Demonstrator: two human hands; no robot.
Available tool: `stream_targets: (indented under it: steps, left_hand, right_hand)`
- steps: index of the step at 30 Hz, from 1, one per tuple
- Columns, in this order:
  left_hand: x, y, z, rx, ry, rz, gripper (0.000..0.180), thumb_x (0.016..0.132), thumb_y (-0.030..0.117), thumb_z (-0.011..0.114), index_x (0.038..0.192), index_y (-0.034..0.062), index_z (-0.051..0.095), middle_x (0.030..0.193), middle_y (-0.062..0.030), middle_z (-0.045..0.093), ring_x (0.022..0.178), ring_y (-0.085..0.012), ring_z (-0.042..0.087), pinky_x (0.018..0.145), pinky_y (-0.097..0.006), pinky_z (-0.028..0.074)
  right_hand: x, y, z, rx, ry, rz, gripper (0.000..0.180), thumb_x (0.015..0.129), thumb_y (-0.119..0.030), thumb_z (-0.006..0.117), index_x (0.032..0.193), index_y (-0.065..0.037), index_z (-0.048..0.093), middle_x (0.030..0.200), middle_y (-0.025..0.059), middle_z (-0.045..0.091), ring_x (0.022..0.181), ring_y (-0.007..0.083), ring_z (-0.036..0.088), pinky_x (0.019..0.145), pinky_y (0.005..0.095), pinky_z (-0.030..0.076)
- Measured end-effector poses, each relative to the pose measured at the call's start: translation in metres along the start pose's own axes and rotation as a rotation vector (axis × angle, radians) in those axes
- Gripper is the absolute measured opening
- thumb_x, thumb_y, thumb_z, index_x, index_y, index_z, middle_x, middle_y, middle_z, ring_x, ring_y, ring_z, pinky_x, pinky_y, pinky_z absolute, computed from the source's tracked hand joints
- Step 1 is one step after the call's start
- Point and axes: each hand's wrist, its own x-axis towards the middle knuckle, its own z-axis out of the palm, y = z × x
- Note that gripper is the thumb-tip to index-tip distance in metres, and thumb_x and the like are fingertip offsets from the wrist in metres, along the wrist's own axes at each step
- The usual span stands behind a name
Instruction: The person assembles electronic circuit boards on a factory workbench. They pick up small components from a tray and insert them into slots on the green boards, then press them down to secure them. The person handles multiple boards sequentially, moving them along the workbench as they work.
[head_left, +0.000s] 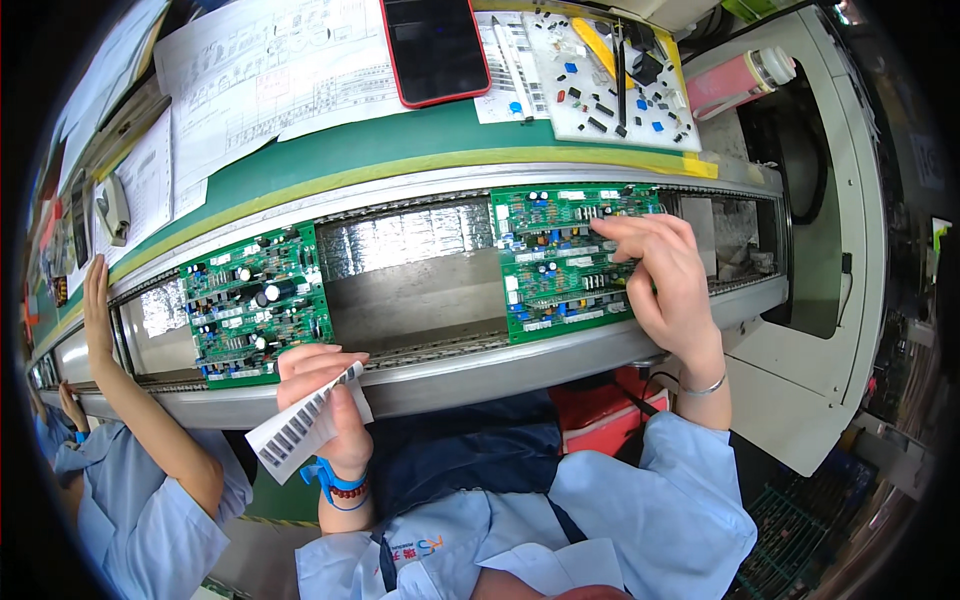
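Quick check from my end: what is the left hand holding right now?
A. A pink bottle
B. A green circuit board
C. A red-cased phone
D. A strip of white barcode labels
D. The left hand pinches a strip of white barcode labels above the conveyor rail, while the right hand rests its fingers on the right-hand green circuit board; the phone and pink bottle lie untouched further back.

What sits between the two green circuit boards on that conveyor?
Between the left circuit board and the right circuit board, the head view shows only bare, shiny metal conveyor bed.
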Motion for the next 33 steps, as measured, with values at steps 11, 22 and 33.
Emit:
stream_targets:
  steps: [11, 22, 33]
  left_hand:
    - [-0.006, 0.003, -0.010, 0.086, -0.105, 0.113, 0.011, 0.089, 0.017, 0.056, 0.093, 0.0082, 0.051, 0.086, -0.0099, 0.069, 0.087, -0.0262, 0.055, 0.078, -0.035, 0.044]
    - [-0.009, 0.005, -0.017, 0.158, -0.155, 0.157, 0.011, 0.089, 0.019, 0.054, 0.094, 0.0085, 0.051, 0.085, -0.0100, 0.068, 0.086, -0.0256, 0.054, 0.078, -0.036, 0.043]
    - [-0.006, 0.004, -0.023, 0.153, -0.184, 0.189, 0.019, 0.079, 0.006, 0.060, 0.096, 0.0095, 0.053, 0.090, -0.0074, 0.069, 0.084, -0.0256, 0.058, 0.074, -0.033, 0.047]
  right_hand:
    - [-0.003, -0.006, 0.001, -0.072, -0.004, 0.021, 0.019, 0.068, 0.006, 0.050, 0.083, -0.005, 0.052, 0.115, 0.0077, 0.065, 0.106, 0.0223, 0.061, 0.094, 0.0400, 0.040]
    - [-0.003, -0.006, 0.002, -0.067, 0.019, 0.048, 0.018, 0.067, 0.008, 0.050, 0.081, -0.004, 0.052, 0.113, 0.0091, 0.066, 0.104, 0.0235, 0.062, 0.092, 0.0387, 0.041]
    - [-0.001, -0.006, 0.005, -0.079, 0.049, 0.045, 0.021, 0.065, 0.009, 0.050, 0.081, -0.004, 0.052, 0.109, 0.0082, 0.068, 0.103, 0.0233, 0.063, 0.090, 0.0381, 0.041]
